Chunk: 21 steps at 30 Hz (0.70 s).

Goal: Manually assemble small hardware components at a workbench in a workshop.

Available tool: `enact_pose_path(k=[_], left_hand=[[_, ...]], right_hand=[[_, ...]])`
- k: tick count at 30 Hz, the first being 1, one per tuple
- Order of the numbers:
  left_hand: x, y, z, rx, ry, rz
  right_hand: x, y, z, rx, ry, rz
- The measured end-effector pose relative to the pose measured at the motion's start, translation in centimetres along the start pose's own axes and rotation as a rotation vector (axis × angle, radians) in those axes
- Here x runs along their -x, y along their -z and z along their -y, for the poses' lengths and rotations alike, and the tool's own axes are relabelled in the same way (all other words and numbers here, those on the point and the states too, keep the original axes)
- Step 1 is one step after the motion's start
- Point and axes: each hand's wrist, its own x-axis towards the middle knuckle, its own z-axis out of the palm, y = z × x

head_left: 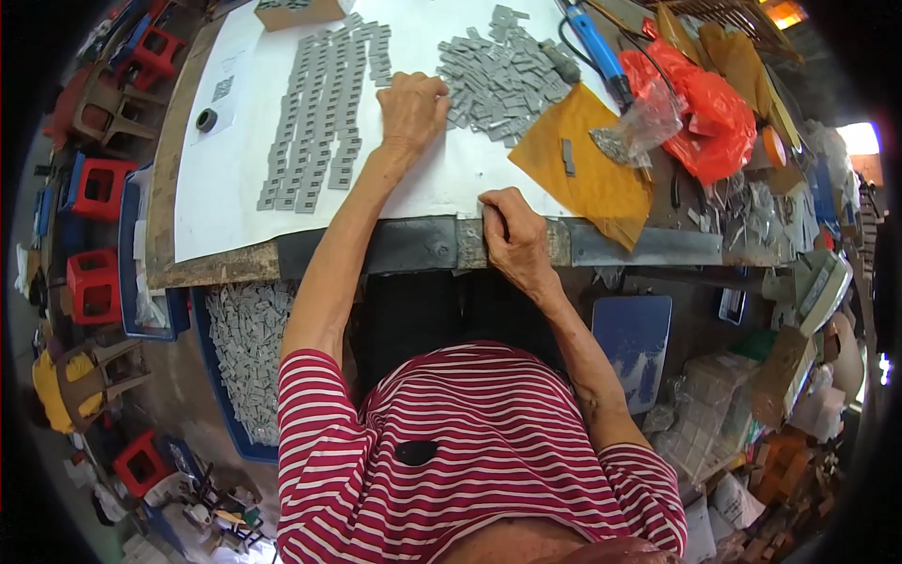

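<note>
White paper (225, 188) covers the table (211, 268); upper left, long rows of grey pieces (329, 117) run up-frame, leaning right. Left hand (412, 108) nearby and right hand (517, 240) at lower centre curl, contents hidden.

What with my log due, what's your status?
Left hand between grey rows and loose pile, grip unclear. Right hand curled at table edge. Brown paper beside pile.
</note>
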Motion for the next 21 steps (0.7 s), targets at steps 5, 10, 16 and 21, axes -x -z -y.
enact_pose_path(k=[5, 10, 16, 21], left_hand=[[0.4, -0.5, 0.3, -0.041, -0.108, -0.186], [1.1, 0.9, -1.7, -0.065, -0.19, -0.284], [3.9, 3.5, -3.7, 0.381, 0.036, -0.162], [6.1, 5.7, -6.1, 0.702, 0.244, -0.016]], right_hand=[[-0.1, -0.1, -0.1, -0.014, 0.034, -0.027], [0.0, 1.1, 0.4, -0.054, -0.008, 0.006], [-2.3, 5.9, 0.2, -0.03, -0.231, 0.033], [-5.9, 8.9, -5.7, 0.272, -0.081, 0.027]])
